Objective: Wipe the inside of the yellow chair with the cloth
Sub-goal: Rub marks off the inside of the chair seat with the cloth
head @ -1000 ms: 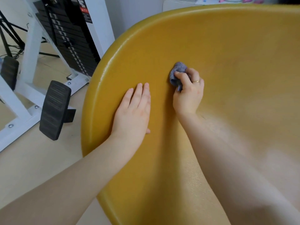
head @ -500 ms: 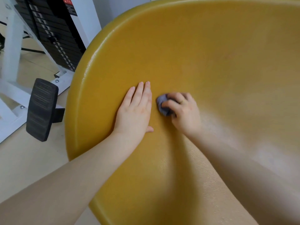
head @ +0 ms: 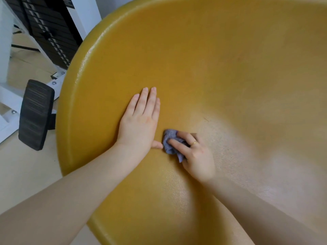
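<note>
Inside the yellow chair (head: 203, 55), down on its left inner wall, your right hand (head: 196, 156) has the small grey-blue cloth (head: 170, 144) bunched under curled fingers (head: 178, 145) and pressed against the shell. Your left hand (head: 139, 124) lies flat and spread on the same wall, just beside the cloth, its thumb almost touching the wad. So the cloth sits right between your hands, with the right one on top of it. Most of the bowl's inside opens up and to the right, away from your bracing hand — that looks like the way for the next stroke.
</note>
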`<action>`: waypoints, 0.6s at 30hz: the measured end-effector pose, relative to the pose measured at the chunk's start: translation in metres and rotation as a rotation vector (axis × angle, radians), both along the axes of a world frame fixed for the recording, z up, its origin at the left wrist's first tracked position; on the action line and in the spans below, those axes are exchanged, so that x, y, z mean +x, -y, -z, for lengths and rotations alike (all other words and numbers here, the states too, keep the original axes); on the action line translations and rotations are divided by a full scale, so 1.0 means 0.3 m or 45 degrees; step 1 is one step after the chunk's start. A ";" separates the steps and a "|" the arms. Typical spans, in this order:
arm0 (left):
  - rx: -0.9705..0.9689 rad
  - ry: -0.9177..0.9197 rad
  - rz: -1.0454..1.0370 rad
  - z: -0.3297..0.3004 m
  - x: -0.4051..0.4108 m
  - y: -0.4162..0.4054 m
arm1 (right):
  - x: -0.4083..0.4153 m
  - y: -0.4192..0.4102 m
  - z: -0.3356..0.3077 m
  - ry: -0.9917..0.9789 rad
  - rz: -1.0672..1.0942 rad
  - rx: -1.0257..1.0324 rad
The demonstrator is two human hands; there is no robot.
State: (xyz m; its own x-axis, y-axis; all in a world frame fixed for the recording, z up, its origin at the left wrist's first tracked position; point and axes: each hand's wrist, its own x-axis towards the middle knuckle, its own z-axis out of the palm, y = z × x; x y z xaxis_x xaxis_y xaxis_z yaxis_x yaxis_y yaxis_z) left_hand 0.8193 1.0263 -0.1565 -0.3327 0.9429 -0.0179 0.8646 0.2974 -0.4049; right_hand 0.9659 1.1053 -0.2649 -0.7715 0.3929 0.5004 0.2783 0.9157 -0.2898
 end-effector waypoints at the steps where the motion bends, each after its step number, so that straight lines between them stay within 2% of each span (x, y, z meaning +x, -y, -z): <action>1: 0.003 -0.003 0.004 0.004 0.000 0.002 | 0.002 -0.031 -0.006 0.027 -0.044 0.066; 3: -0.005 -0.003 -0.001 0.008 -0.005 0.005 | -0.014 -0.132 -0.033 0.023 -0.042 0.170; 5: -0.013 0.004 -0.008 0.011 -0.006 0.007 | -0.034 -0.247 -0.070 -0.076 0.163 0.174; 8: -0.014 -0.006 -0.010 0.014 -0.003 0.006 | -0.064 -0.285 -0.086 -0.201 0.554 0.033; 10: -0.015 0.005 -0.019 0.013 0.000 0.006 | -0.086 -0.220 -0.071 -0.256 0.648 -0.077; 15: -0.030 0.006 -0.037 0.003 0.009 0.006 | 0.016 0.033 -0.021 -0.091 0.297 -0.195; 18: -0.054 0.001 -0.066 -0.002 0.026 0.001 | 0.043 0.075 -0.009 -0.101 0.270 -0.159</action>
